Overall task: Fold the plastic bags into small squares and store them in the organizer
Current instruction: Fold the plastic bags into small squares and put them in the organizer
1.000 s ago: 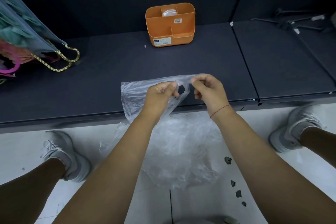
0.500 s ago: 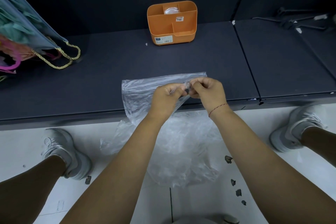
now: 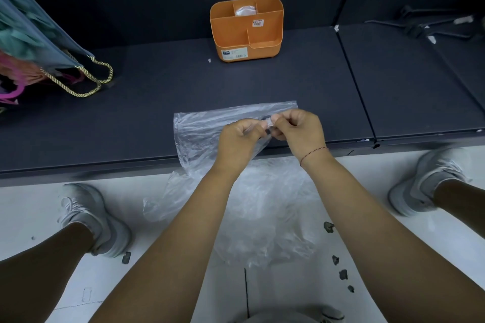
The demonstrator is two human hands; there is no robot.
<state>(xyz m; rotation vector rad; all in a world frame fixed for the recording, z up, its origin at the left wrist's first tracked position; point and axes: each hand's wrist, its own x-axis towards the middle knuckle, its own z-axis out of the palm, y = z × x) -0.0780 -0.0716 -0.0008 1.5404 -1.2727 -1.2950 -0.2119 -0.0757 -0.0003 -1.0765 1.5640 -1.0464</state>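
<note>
Both hands are curled and pinch the same bag [image 3: 199, 128]: the left hand [image 3: 237, 136] and right hand [image 3: 296, 130] meet thumb to thumb at its near top edge, nipping a small gathered bit of film between thumb and forefinger. The bag lies spread and unfolded on the dark shelf [image 3: 157, 86], its upper part flat on the surface and its lower part draped over the front edge toward the floor [image 3: 52, 231].

The organizer [image 3: 231, 37] stands well apart at the back of the shelf. Its rear middle compartment holds what looks like one folded bag [image 3: 245, 11]; the other compartments appear empty.

So the task seems to be in its early part: one bag stored, this one only being lined up at the top, with no crease made yet. More crumpled plastic [image 3: 267, 212] lies on the floor below the hands; whether it belongs to this bag or is further bags cannot be told. Folding to a square and stowing are left.
</note>
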